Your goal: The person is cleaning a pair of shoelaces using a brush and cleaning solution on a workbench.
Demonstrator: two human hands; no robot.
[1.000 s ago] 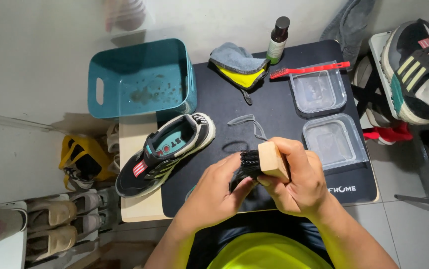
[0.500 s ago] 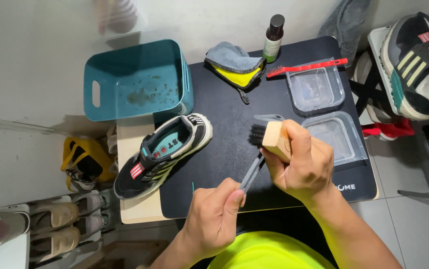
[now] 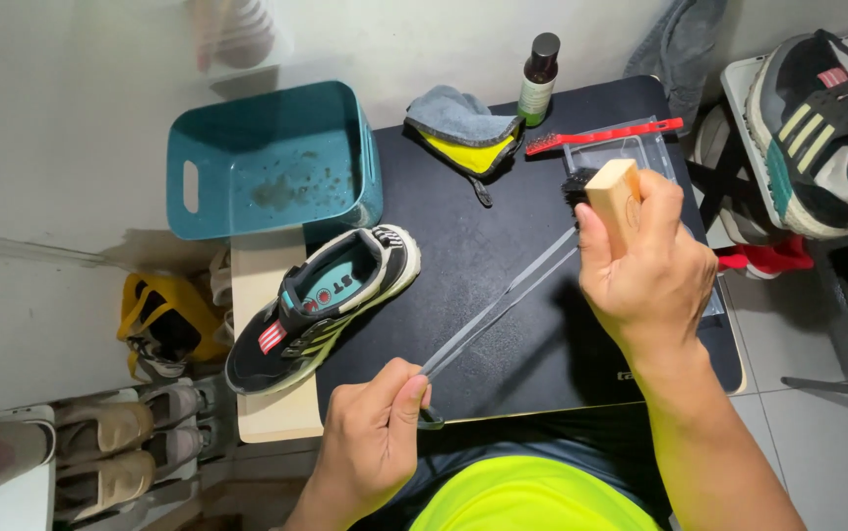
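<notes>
A grey shoelace (image 3: 503, 305) stretches taut across the middle of the black mat (image 3: 483, 246), running from about seven o'clock up to one o'clock, doubled so that two thin strands lie side by side. Its lower end is pinched between the thumb and forefinger of the left hand (image 3: 375, 438), which is curled nearly closed at six o'clock, just off the mat's near edge. Its upper end reaches the right hand (image 3: 645, 270) at three o'clock, which is wrapped firmly around a pale wooden block brush with black bristles (image 3: 609, 192); the bristles point toward eleven o'clock, and I cannot tell how the lace is fastened there. Behind that hand, at two o'clock, sit clear plastic trays (image 3: 631, 147), largely hidden, with a slim red-handled brush (image 3: 606, 136) lying across the upper one. At nine o'clock from the lace a black sneaker with a teal lining and red stripes (image 3: 321, 307) lies without lace, half on the mat and half on a pale wooden board (image 3: 267, 285). At twelve o'clock rest a folded grey and yellow cloth (image 3: 463, 128) and a small dark bottle with a black cap (image 3: 539, 81). A teal plastic basin with speckled dirt inside (image 3: 272, 162) stands at ten o'clock, off the mat. A second, laced sneaker in black, white and green (image 3: 817, 128) sits on a stand at two o'clock, well apart.
</notes>
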